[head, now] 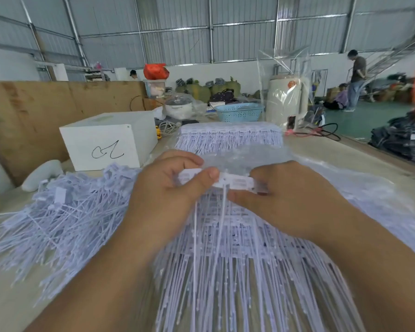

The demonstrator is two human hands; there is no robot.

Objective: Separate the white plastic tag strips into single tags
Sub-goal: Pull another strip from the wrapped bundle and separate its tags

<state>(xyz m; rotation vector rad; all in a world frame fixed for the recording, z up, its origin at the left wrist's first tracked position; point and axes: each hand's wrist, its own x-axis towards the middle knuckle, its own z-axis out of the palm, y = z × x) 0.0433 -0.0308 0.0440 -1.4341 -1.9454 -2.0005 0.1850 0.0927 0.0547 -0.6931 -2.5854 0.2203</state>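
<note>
Both hands hold one short white tag strip [235, 182] above the table, its thin tails hanging down. My left hand [170, 188] pinches the strip's left end between thumb and fingers. My right hand [290, 195] grips the right end, with the thumb below the strip. Under my hands lies a stack of joined tag strips [244, 248] with long tails pointing toward me. A loose heap of single tags [65, 212] spreads at the left. Another stack of strips [230, 137] lies farther back on clear plastic.
A white box [108, 142] with a scribble stands at the back left against a plywood board [46, 101]. A blue basket [240, 112], a pot and a white cylinder [285, 101] stand behind. Crinkled clear plastic [359, 188] covers the table's right. People stand far right.
</note>
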